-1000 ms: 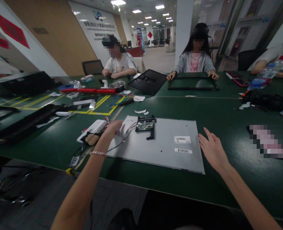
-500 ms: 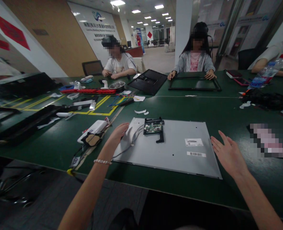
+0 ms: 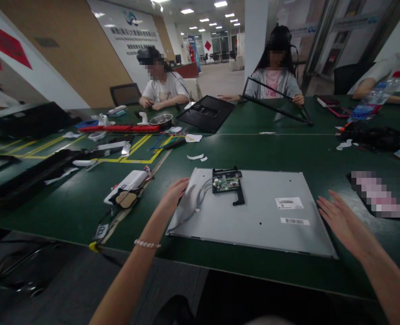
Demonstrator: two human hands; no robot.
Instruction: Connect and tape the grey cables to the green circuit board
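A grey metal-backed display panel (image 3: 233, 225) lies flat on the green table, its long side towards me. Near its far edge sits a small green circuit board (image 3: 227, 183) in a black bracket (image 3: 239, 197), with grey cables (image 3: 201, 198) running to the panel's left side. Two white labels (image 3: 289, 203) are stuck on the right part. My left hand (image 3: 174, 196) is at the panel's left edge, fingers stretched out and partly hidden by one another. At the right edge is my right hand (image 3: 343, 221), fingers extended and apart; whether the fingertips touch the metal I cannot tell.
A white device with cables (image 3: 128, 187) lies left of the panel. Across the table a co-worker holds up a black frame (image 3: 277, 108), beside a black back cover (image 3: 206, 113). A blurred pink and black object (image 3: 377, 194) and a plastic bottle (image 3: 372, 101) are on the right.
The panel has shifted to the right relative to the table, and both my hands moved right with it. Across the table, the co-worker's black frame has been tilted up.
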